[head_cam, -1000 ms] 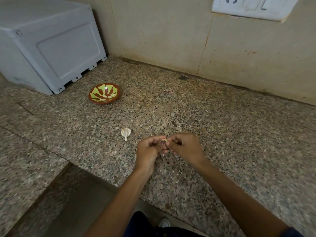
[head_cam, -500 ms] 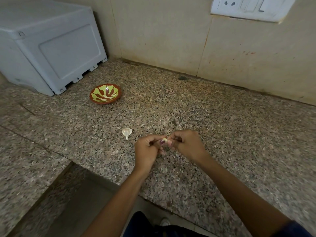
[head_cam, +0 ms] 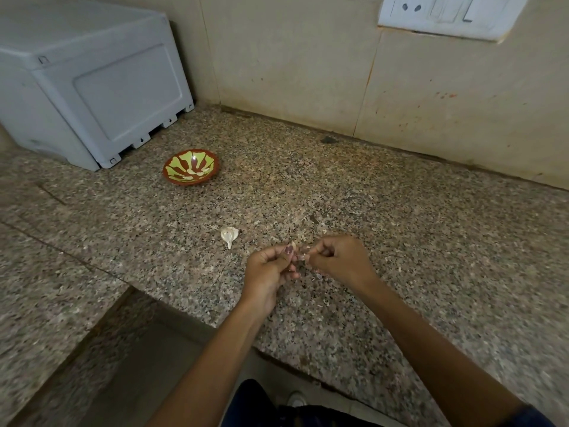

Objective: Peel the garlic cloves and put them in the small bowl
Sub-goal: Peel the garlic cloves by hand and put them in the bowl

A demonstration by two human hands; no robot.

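Pinched between the fingertips of both hands, a garlic clove (head_cam: pixel 295 245) sits just above the granite counter (head_cam: pixel 400 241), near its front edge. Left hand (head_cam: pixel 269 272): fingers curled, thumb with a painted nail pressed against the clove. Right hand (head_cam: pixel 337 260): fingers curled inward, fingertips meeting the clove from the other side; the two hands touch at the fingertips. Motion blur hides how much skin is on the clove. Both forearms reach in from the lower edge of the view.

Just left of the hands, a second garlic clove (head_cam: pixel 229 235), pale and in its skin, lies on the counter with its pointed end toward the front edge. Farther back and to the left stands the small bowl (head_cam: pixel 191 170), brown with a green and cream pattern inside. Behind it, a grey plastic box (head_cam: pixel 92 84) occupies the rear left corner. On the beige wall (head_cam: pixel 292 63), upper right, a white switch plate (head_cam: pixel 449 13) is mounted.
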